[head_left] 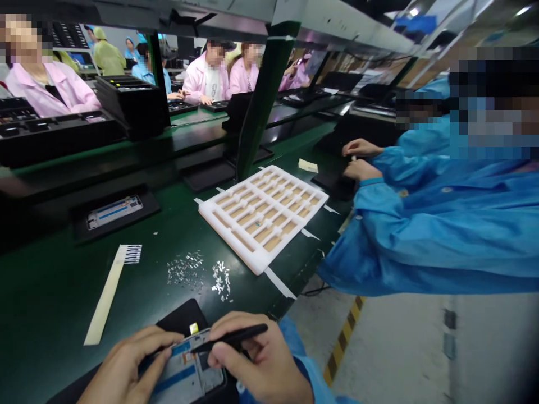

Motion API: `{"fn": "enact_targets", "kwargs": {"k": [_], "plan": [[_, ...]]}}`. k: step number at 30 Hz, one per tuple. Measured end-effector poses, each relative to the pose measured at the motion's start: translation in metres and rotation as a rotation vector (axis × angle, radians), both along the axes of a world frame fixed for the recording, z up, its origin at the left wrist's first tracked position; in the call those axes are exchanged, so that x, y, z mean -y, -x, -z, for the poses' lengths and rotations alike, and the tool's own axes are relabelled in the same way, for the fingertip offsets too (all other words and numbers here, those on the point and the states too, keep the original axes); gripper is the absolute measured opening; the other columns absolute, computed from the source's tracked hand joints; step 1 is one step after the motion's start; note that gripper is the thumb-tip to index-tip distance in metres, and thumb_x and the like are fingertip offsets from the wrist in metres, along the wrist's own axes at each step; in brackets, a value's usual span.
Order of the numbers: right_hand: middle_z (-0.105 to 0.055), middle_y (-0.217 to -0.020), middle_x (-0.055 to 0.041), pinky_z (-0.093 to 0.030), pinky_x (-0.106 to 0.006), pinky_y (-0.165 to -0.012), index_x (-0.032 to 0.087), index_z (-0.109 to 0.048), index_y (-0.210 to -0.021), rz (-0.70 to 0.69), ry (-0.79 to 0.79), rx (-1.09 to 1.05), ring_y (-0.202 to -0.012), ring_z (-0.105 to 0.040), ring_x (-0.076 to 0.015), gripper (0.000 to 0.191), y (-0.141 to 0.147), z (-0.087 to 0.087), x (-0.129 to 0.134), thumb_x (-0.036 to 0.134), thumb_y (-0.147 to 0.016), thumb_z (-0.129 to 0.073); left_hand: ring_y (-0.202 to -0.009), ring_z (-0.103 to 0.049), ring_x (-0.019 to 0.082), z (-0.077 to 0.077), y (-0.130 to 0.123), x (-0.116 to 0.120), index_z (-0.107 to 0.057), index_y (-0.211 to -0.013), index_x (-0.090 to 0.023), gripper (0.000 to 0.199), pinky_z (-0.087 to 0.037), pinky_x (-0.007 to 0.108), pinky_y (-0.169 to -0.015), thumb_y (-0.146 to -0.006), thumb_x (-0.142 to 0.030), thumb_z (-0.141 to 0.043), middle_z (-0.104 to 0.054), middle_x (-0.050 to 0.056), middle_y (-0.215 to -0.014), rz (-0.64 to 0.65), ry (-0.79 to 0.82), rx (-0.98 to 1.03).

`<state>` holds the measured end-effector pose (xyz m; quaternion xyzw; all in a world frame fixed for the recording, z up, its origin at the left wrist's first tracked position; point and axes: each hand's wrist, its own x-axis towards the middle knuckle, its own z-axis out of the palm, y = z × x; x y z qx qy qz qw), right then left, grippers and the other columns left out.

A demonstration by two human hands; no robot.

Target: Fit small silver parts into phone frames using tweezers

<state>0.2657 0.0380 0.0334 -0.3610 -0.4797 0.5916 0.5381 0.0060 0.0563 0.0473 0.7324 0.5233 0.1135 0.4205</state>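
Note:
A grey metal phone frame with blue strips lies on a black tray at the near edge of the bench. My left hand grips its left side, thumb and fingers at the frame's upper edge. In my right hand is a black pen-shaped tool, pinched between thumb and fingers. The tool's tapered tip points at a small orange-and-white part on the frame; whether it touches cannot be made out. A yellow tab sticks up at the frame's top edge.
Tiny silver pieces and white bits are scattered ahead of my hands. Left lies a cream strip; beyond it, another phone frame on a tray. A white compartment tray is further right. A co-worker's blue sleeve borders the right.

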Motion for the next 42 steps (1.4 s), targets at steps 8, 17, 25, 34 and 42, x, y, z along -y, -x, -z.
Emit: {"fn": "enact_targets", "kwargs": {"k": [8,17,25,34,42], "plan": [[-0.083,-0.089,-0.0124,-0.064,-0.026,-0.065,0.014,-0.087,-0.095,-0.039,-0.018,0.292,-0.07,-0.08,-0.0207,0.013,0.014,0.009,-0.008,0.019,-0.089,-0.077,-0.106,-0.078,0.018,0.006,-0.007,-0.001,-0.081,-0.12,-0.035,0.039,-0.06,0.021,-0.091,-0.104,-0.051,-0.05,-0.081,0.003,-0.114,-0.044,0.047,0.057],[-0.083,-0.086,-0.0111,-0.062,-0.024,-0.06,0.014,-0.086,-0.094,-0.021,0.026,0.336,-0.065,-0.077,-0.0193,0.014,0.015,0.007,-0.008,0.022,-0.09,-0.076,-0.111,-0.077,0.019,0.018,-0.001,0.002,-0.079,-0.127,-0.035,0.043,-0.06,0.025,-0.094,-0.107,-0.056,-0.046,-0.078,0.005,-0.124,-0.05,0.079,0.024],[-0.082,-0.085,-0.0111,-0.061,-0.024,-0.058,0.013,-0.086,-0.092,0.029,0.002,0.348,-0.062,-0.075,-0.0179,0.014,0.018,0.01,-0.006,0.022,-0.09,-0.076,-0.104,-0.077,0.017,0.018,-0.011,0.007,-0.08,-0.12,-0.036,0.036,-0.058,0.021,-0.09,-0.104,-0.054,-0.053,-0.08,0.0,-0.112,-0.142,0.027,0.039],[-0.084,-0.087,-0.01,-0.063,-0.023,-0.064,0.015,-0.087,-0.095,0.058,-0.108,0.401,-0.07,-0.079,-0.0193,0.013,0.016,0.007,-0.004,0.017,-0.091,-0.074,-0.093,-0.078,0.015,0.022,-0.013,0.006,-0.081,-0.104,-0.035,0.026,-0.056,0.018,-0.079,-0.101,-0.049,-0.06,-0.08,-0.002,-0.1,-0.137,-0.034,-0.006],[-0.086,-0.095,-0.0108,-0.067,-0.024,-0.079,0.017,-0.085,-0.104,0.091,-0.278,0.39,-0.082,-0.084,-0.0211,0.019,0.014,0.011,-0.001,0.008,-0.09,-0.075,-0.084,-0.074,0.015,0.018,-0.027,0.016,-0.081,-0.102,-0.034,0.03,-0.052,0.019,-0.073,-0.102,-0.053,-0.058,-0.077,-0.003,-0.093,-0.254,-0.139,0.029]]}}
